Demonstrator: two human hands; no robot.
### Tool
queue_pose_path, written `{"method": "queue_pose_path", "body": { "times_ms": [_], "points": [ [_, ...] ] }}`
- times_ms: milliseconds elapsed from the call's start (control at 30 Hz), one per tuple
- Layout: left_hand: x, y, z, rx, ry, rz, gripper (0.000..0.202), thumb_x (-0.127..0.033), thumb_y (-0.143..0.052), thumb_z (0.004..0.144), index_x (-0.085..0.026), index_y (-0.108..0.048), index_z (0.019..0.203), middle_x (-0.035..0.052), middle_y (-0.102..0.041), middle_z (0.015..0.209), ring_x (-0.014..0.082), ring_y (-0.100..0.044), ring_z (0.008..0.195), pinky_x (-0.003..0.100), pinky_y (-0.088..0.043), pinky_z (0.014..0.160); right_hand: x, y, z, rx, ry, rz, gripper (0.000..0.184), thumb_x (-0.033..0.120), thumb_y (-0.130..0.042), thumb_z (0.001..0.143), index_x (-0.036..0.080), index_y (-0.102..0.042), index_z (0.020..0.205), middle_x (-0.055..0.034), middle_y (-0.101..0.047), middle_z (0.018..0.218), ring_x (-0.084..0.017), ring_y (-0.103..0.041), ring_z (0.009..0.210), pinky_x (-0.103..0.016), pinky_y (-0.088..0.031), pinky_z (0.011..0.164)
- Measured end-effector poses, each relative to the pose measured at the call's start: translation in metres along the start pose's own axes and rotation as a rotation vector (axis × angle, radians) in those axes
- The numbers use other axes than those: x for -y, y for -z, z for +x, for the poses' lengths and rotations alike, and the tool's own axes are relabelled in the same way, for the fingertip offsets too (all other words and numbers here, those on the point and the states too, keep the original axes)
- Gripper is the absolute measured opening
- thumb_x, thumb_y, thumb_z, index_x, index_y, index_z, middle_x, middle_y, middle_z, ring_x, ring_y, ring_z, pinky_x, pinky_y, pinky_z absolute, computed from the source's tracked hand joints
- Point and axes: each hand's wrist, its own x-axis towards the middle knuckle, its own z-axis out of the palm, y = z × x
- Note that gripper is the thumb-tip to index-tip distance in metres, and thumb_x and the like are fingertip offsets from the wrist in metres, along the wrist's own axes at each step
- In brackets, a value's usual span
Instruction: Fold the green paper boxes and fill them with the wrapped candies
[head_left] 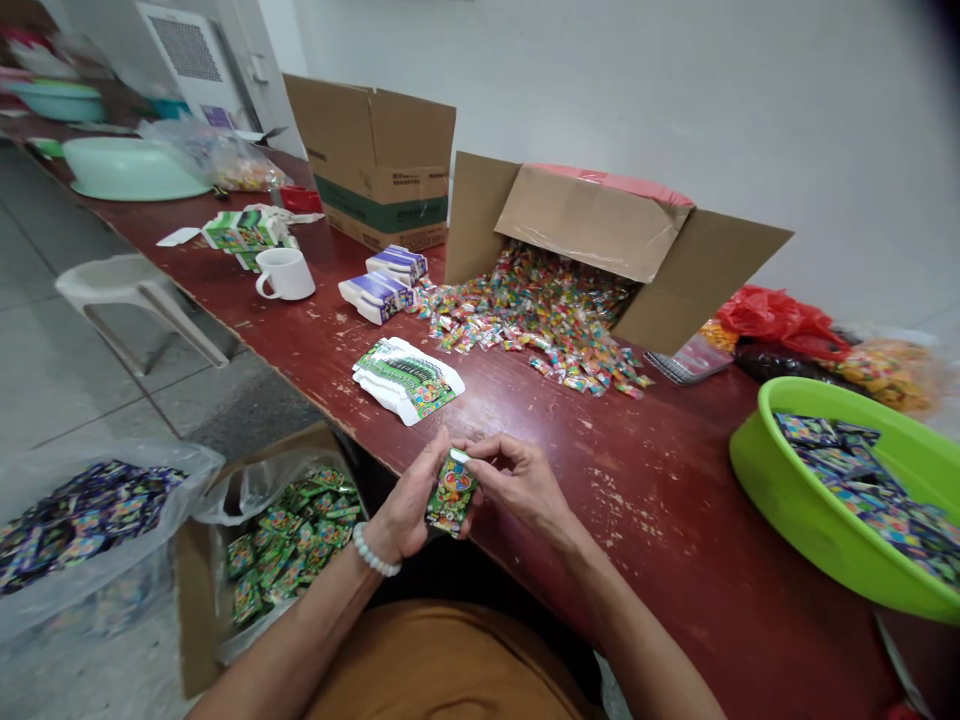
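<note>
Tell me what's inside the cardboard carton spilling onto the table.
Small, brightly coloured wrapped pieces lie in the mouth of the carton and spill onto the red table. Its upper flap hides whatever lies deeper.

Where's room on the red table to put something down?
The biggest bare patch of table is right of the right hand, between the wrapped candies and the green tub. A smaller one lies between the mug and flat cartons. It's crowded where candies spill from the tipped box beside the purple cartons.

There are three brown boxes (352,130) (592,222) (197,600), one mug (291,274) and one held carton (452,495).
</note>
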Motion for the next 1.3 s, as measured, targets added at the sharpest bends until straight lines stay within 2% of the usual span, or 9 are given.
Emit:
{"method": "queue_pose_path", "body": {
  "times_ms": [267,367,467,633,767,900,1067,1200,1300],
  "points": [
    [0.000,0.001,-0.001,0.026,-0.071,0.159,0.075,-0.074,-0.045,0.082,-0.012,-0.059,0.122,0.0044,-0.062,0.059,0.0142,-0.055,0.041,0.021,-0.043,0.038,0.010,0.001,0.015,0.079,-0.115,0.264,0.026,0.039,-0.078,0.067,0.017,-0.065,0.069,-0.0055,-0.074,0.080,-0.016,-0.065,0.060,-0.029,-0.054,0.059],
    [-0.001,0.005,0.001,0.010,-0.040,0.113,0.059,-0.059,-0.053,0.084,-0.012,-0.061,0.119,0.0044,-0.063,0.058,0.0162,-0.056,0.041,0.023,-0.044,0.037,0.009,0.003,0.009,0.152,0.009,0.097,0.022,0.040,-0.069,0.079,0.019,-0.066,0.077,-0.0051,-0.073,0.086,-0.016,-0.066,0.064,-0.031,-0.054,0.062],
    [-0.001,0.009,0.005,-0.009,0.010,-0.027,0.041,-0.041,-0.056,0.082,-0.014,-0.064,0.112,0.0029,-0.063,0.060,0.0169,-0.057,0.042,0.025,-0.044,0.038,0.006,0.001,-0.001,0.147,0.245,-0.227,0.021,0.037,-0.071,0.080,0.022,-0.066,0.094,-0.0065,-0.069,0.104,-0.022,-0.064,0.097,-0.038,-0.051,0.087],
    [0.000,0.007,0.013,-0.043,-0.023,-0.268,0.020,-0.027,-0.055,0.082,-0.014,-0.066,0.091,0.0050,-0.069,0.077,0.0177,-0.065,0.065,0.028,-0.053,0.063,-0.001,-0.011,-0.012,0.120,0.427,-0.726,0.081,0.033,-0.080,0.064,0.021,-0.043,0.135,-0.0154,-0.048,0.139,-0.034,-0.043,0.126,-0.052,-0.037,0.104],
    [0.008,0.009,0.011,-0.030,-0.071,-0.311,0.024,-0.034,-0.056,0.088,-0.013,-0.067,0.091,0.0072,-0.070,0.085,0.0192,-0.066,0.077,0.029,-0.052,0.075,-0.012,-0.022,-0.012,0.099,0.498,-0.836,0.076,0.024,-0.070,0.066,0.021,-0.041,0.137,-0.0147,-0.054,0.132,-0.036,-0.046,0.122,-0.053,-0.035,0.104],
    [0.022,0.022,-0.002,-0.066,-0.058,-0.174,0.038,-0.051,-0.061,0.085,-0.014,-0.064,0.095,0.0056,-0.067,0.080,0.0170,-0.062,0.065,0.027,-0.050,0.063,-0.025,-0.033,-0.012,0.153,0.530,-0.748,0.076,0.032,-0.071,0.068,0.017,-0.040,0.136,-0.0174,-0.056,0.125,-0.035,-0.054,0.112,-0.052,-0.043,0.099],
    [0.011,0.073,-0.047,-0.301,-0.109,0.354,0.050,-0.056,-0.061,0.083,-0.022,-0.054,0.119,0.0024,-0.062,0.078,0.0181,-0.059,0.063,0.026,-0.044,0.053,-0.037,-0.037,-0.018,0.308,0.363,-0.646,0.086,0.054,-0.073,0.073,0.016,-0.035,0.140,-0.0219,-0.040,0.141,-0.035,-0.047,0.127,-0.049,-0.047,0.099],
    [-0.039,0.132,-0.080,-0.896,-0.453,1.101,0.061,-0.051,-0.065,0.078,-0.019,-0.052,0.127,0.0100,-0.062,0.104,0.0264,-0.059,0.093,0.033,-0.047,0.077,-0.055,-0.024,-0.012,0.250,0.314,-0.659,0.056,0.044,-0.066,0.082,0.019,-0.048,0.129,-0.0184,-0.042,0.138,-0.032,-0.048,0.125,-0.050,-0.046,0.100],
    [-0.069,0.148,-0.077,-0.990,-0.523,1.345,0.058,-0.046,-0.051,0.086,-0.016,-0.044,0.135,0.0114,-0.061,0.114,0.0255,-0.059,0.092,0.038,-0.046,0.083,-0.067,-0.018,-0.006,0.231,0.335,-0.629,0.045,0.035,-0.063,0.085,0.020,-0.051,0.126,-0.0148,-0.052,0.129,-0.029,-0.054,0.117,-0.048,-0.048,0.098]
  ]
}}
